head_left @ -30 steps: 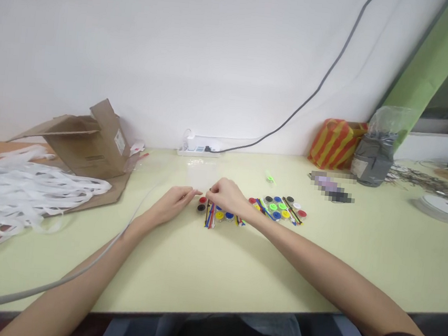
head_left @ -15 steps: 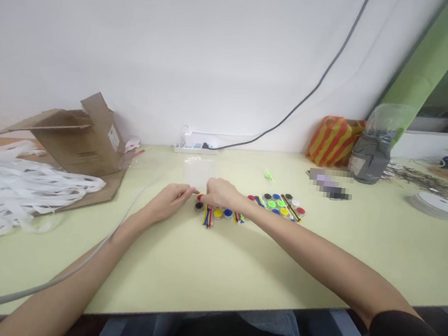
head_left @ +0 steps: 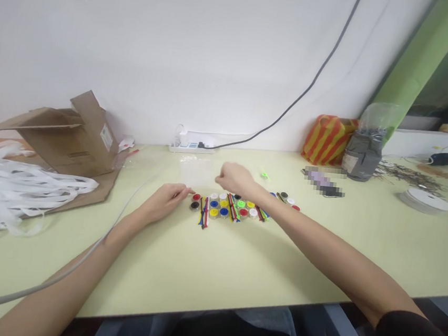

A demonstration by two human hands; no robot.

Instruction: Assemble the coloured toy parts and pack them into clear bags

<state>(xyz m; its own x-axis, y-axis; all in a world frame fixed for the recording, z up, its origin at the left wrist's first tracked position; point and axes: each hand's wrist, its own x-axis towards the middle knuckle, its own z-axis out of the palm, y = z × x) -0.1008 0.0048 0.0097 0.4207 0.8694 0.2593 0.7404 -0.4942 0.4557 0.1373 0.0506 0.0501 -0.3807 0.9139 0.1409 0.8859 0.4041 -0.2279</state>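
A cluster of small round paint pots (head_left: 224, 206) in red, black, blue, yellow, green and white lies on the pale green table (head_left: 215, 262), with thin coloured sticks (head_left: 203, 214) among them. My left hand (head_left: 167, 200) rests on the table just left of the pots, fingers pinched together by the red and black pots. My right hand (head_left: 235, 178) hovers above the back of the cluster, fingers curled in a loose pinch; I cannot make out anything in it. More pots (head_left: 286, 199) show behind my right forearm.
A torn cardboard box (head_left: 68, 140) and a heap of white straps (head_left: 11, 190) sit at the left. A power strip (head_left: 190, 142) lies by the wall. A striped bag (head_left: 327, 138), a grey sack (head_left: 362, 152) and a white tape roll (head_left: 425, 199) stand at right.
My right hand has lifted off the pots and moved up and to the right, uncovering more of them. My left hand stays near the red and black pots.
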